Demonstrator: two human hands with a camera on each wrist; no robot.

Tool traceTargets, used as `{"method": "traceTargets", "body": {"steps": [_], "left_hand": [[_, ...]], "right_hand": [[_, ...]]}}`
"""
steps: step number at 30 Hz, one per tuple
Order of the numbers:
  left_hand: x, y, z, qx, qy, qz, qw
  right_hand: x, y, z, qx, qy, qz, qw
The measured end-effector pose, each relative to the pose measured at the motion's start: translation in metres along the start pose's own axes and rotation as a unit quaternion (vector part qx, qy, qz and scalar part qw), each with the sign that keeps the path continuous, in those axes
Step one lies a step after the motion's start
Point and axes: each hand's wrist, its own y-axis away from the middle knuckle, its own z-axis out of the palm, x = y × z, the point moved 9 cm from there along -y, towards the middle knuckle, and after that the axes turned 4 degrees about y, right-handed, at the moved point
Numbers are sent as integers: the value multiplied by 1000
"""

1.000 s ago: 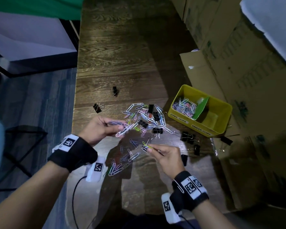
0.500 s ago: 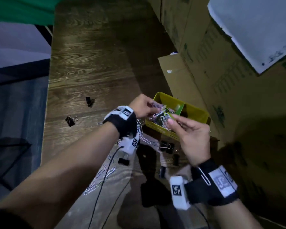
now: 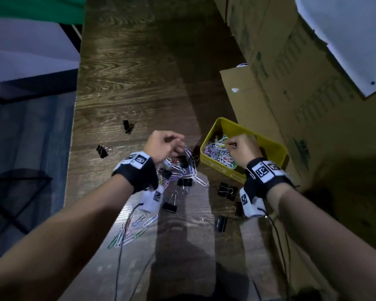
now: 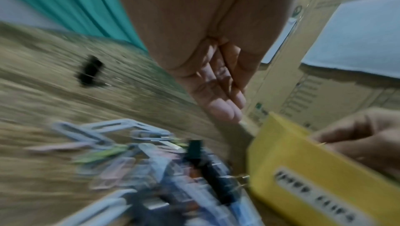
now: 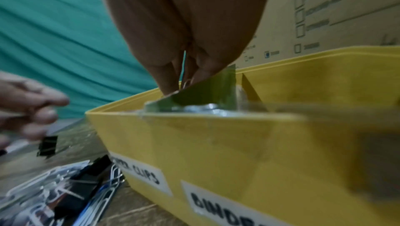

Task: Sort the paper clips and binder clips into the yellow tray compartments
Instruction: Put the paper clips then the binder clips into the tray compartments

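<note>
The right hand pinches a thin paper clip over the yellow tray, above its paper-clip side. The left hand hangs loosely curled beside the tray over the mixed pile; whether it holds anything cannot be told. The clips look light, stiff and prone to tangle, so each is best pinched by one end.

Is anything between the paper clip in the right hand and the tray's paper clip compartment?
Nothing visible. The right hand pinches a paper clip directly above the clips already piled in the yellow tray's left compartment; the green divider stands beside the fingers, not beneath them.
</note>
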Motion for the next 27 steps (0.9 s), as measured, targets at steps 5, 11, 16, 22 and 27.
{"method": "traceTargets", "body": {"steps": [5, 11, 16, 22, 27], "left_hand": [[-65, 28, -80, 12, -313, 46, 949], [-157, 108, -42, -185, -487, 107, 847], [-185, 155, -31, -184, -523, 156, 817], [-164, 192, -81, -26, -447, 135, 884], [-189, 209, -86, 25, -400, -31, 916]], "right_hand": [[-26, 12, 11, -29, 33, -41, 998], [-60, 55, 13, 111, -12, -125, 986], [-117, 117, 80, 47, -3, -279, 959], [-143, 176, 209, -177, 157, -304, 923], [-139, 192, 238, -172, 218, -238, 931]]}}
